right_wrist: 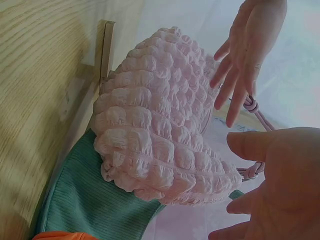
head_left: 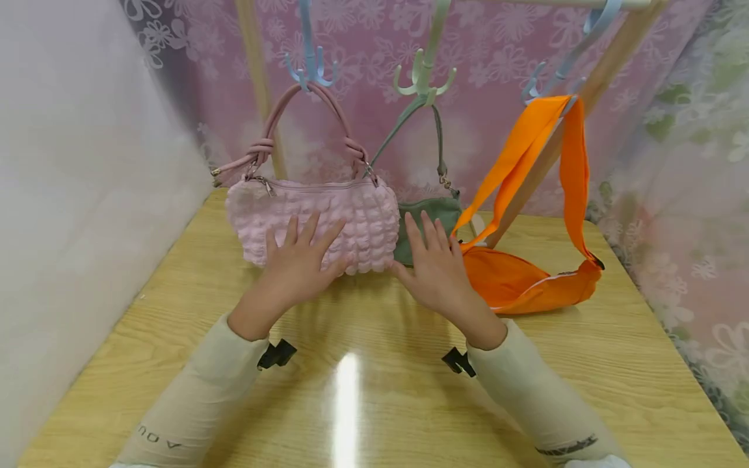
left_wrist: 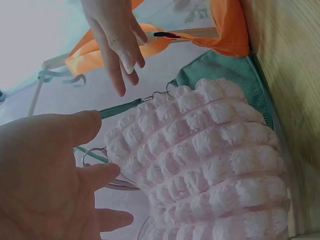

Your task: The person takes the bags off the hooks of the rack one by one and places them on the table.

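Observation:
A pink puffy handbag [head_left: 363, 221] hangs by its knotted strap from a blue hook [head_left: 313, 68] at the left. My left hand [head_left: 297, 265], fingers straight and spread, is in front of that bag; whether it touches cannot be told from the head view. In the left wrist view the left hand [left_wrist: 55, 175] stands apart from the puffy fabric. My right hand [head_left: 435, 270], also spread, is before the green corduroy bag [head_left: 447, 211], which hangs from a pale green hook [head_left: 424, 75] and is partly covered by the pink one. Neither hand grips anything.
An orange bag [head_left: 526, 279] hangs by its wide strap from another blue hook [head_left: 532, 84] at the right, its body on the wooden table [head_left: 398, 403]. A wooden rack post [head_left: 614, 58] slants behind it. A white wall [head_left: 88, 162] stands to the left.

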A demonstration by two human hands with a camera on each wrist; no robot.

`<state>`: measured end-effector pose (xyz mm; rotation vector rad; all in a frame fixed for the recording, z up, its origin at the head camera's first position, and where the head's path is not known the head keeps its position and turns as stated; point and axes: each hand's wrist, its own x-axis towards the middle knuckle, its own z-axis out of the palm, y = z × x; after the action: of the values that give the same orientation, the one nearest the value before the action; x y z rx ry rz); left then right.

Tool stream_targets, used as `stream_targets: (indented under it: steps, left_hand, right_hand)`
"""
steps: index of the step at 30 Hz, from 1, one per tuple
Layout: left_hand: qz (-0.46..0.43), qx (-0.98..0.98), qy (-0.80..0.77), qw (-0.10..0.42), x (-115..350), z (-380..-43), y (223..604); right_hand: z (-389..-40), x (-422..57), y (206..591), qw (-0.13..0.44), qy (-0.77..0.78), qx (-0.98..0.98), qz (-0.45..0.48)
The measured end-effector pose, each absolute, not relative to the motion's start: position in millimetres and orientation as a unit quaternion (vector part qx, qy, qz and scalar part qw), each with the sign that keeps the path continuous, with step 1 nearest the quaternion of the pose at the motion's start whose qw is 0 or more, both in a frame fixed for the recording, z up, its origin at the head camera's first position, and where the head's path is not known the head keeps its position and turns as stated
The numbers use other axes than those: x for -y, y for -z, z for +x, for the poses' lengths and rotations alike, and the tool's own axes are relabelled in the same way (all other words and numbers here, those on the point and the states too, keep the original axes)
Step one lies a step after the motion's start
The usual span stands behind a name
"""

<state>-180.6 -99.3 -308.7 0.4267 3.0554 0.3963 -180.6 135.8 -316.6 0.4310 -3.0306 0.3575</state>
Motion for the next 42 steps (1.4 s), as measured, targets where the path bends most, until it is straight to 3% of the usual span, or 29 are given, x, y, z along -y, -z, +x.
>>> stream_targets:
  steps: [22, 42]
  left_hand:
    - [0.161, -0.977, -0.137, -0.024, 127.1, -169.9, 257.5]
    - [0.213, -0.946, -0.217, -0.112, 154.0, -187.7, 188.7]
  right_hand:
    - [-192.3, -113.8, 289.8, 0.056, -0.150, 0.972, 0.175]
    - [-209.2, -90.7, 261.6, 0.153, -0.277, 0.919, 0.237]
